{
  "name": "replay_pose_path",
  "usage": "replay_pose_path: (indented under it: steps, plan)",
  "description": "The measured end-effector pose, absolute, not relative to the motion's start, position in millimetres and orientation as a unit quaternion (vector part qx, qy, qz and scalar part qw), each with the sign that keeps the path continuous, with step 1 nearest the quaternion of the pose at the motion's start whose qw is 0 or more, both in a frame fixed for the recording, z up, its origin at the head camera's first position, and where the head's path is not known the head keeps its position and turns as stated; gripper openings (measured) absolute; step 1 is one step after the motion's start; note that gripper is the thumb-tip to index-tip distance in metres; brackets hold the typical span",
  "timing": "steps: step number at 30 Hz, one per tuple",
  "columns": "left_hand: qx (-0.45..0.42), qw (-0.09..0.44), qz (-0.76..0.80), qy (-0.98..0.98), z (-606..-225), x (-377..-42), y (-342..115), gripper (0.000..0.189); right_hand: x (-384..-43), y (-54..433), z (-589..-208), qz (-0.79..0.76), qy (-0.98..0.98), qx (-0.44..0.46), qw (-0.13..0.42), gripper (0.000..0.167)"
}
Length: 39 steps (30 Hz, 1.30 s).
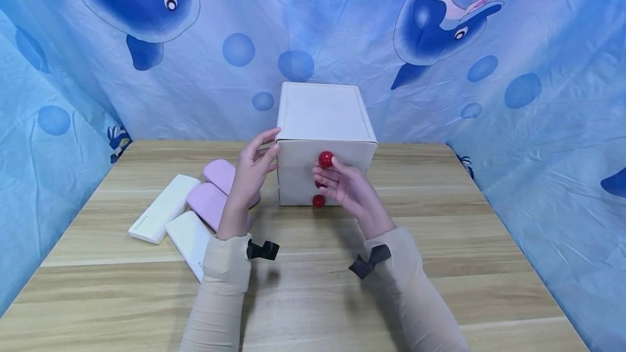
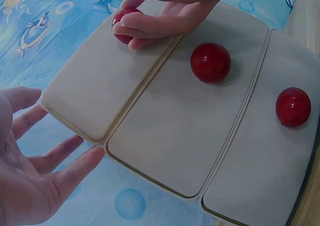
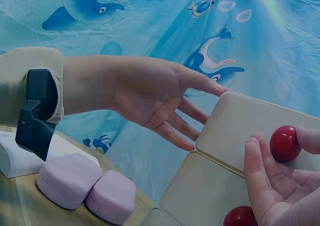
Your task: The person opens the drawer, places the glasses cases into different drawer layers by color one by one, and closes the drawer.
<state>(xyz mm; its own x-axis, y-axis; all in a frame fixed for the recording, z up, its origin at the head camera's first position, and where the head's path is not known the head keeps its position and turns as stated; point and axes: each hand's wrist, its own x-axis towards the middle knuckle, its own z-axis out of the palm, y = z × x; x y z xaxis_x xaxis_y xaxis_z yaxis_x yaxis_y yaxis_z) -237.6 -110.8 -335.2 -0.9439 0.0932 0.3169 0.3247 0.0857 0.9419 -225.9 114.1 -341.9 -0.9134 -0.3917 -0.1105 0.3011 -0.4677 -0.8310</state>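
Note:
A white box of three stacked drawers [image 1: 323,113] stands toward the back of the table, each drawer front bearing a round red knob. My right hand [image 1: 349,189] is at the top knob [image 3: 285,144], with the thumb on one side and fingers bent round the other. The middle knob [image 2: 210,62] sits just below that hand, and the bottom knob [image 1: 319,201] is near the tabletop. My left hand [image 1: 251,170] has its fingers spread, with fingertips at the box's left front edge beside the top drawer. All three drawers look closed.
Left of the box lie two rounded lilac cases [image 1: 207,202] and two long white boxes [image 1: 165,208], partly behind my left forearm. The wooden table [image 1: 440,265] extends to the right. A blue dolphin-print cloth [image 1: 332,26] hangs close behind the drawers.

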Motion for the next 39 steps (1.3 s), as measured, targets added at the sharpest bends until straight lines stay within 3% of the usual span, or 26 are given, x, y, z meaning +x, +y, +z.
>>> replay_pose_path:
  steps: [18, 24, 30, 39]
  plan:
    - [-0.146, 0.090, -0.662, -0.730, -337, -239, -111, 0.040, -228, 115, -341, -0.853, 0.481, -0.035, 0.200, 0.030]
    - [-0.146, 0.087, -0.662, -0.730, -337, -238, -111, 0.040, -225, 116, -342, -0.796, 0.586, -0.020, 0.147, 0.022]
    - [-0.145, 0.087, -0.661, -0.731, -336, -238, -111, 0.041, -222, 126, -343, -0.742, 0.664, -0.027, 0.084, 0.036]
    - [-0.145, 0.089, -0.658, -0.734, -336, -238, -110, 0.041, -214, 145, -339, -0.695, 0.716, -0.067, 0.007, 0.036]
